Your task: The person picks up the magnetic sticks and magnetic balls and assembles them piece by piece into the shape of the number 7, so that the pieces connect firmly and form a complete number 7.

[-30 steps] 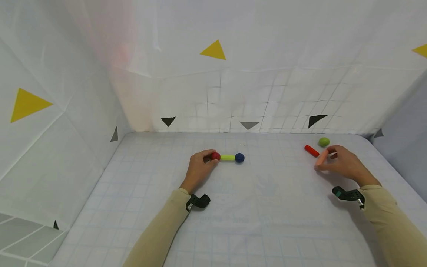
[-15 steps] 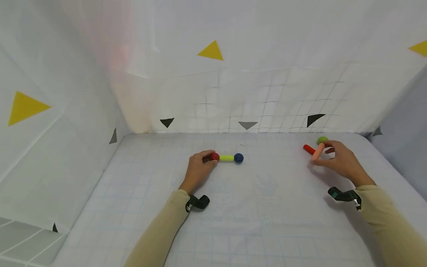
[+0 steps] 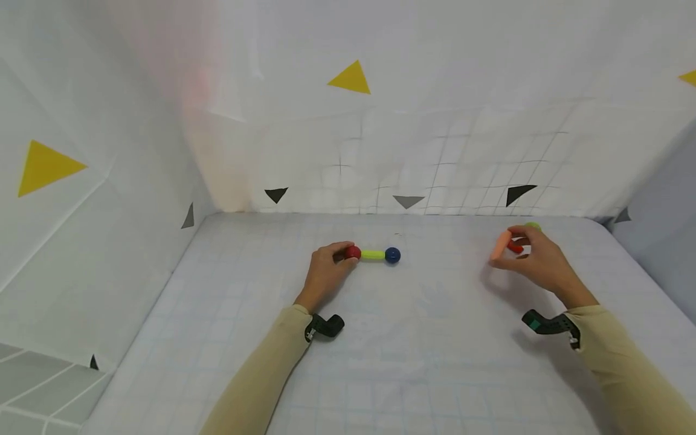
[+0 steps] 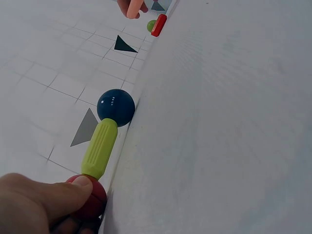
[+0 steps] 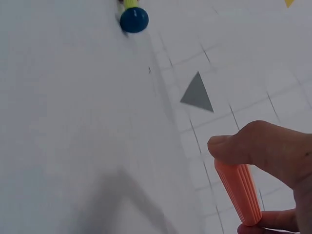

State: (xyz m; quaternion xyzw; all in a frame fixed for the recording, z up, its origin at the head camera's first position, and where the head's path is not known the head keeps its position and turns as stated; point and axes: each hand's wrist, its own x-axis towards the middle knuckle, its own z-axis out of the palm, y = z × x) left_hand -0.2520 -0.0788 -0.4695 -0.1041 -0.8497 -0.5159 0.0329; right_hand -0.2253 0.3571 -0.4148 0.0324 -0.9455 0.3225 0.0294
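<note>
My left hand pinches a red ball between thumb and fingers. A yellow-green ribbed rod joins that ball to a dark blue ball, all in one line on the table. Over to the right, my right hand holds an orange ribbed rod by its two ends, thumb at one end and a finger at the other. The rod is raised, with a shadow below it. Beyond that hand lie a red rod and a green ball, both partly hidden in the head view.
A white sheet with faint grid lines covers the table. White cloth walls with yellow, black and grey triangles stand at the back and sides. Each wrist wears a black camera mount.
My right hand has lifted the orange rod and carried it left, away from the green ball and past the red rod. My left hand stays on the red ball.
</note>
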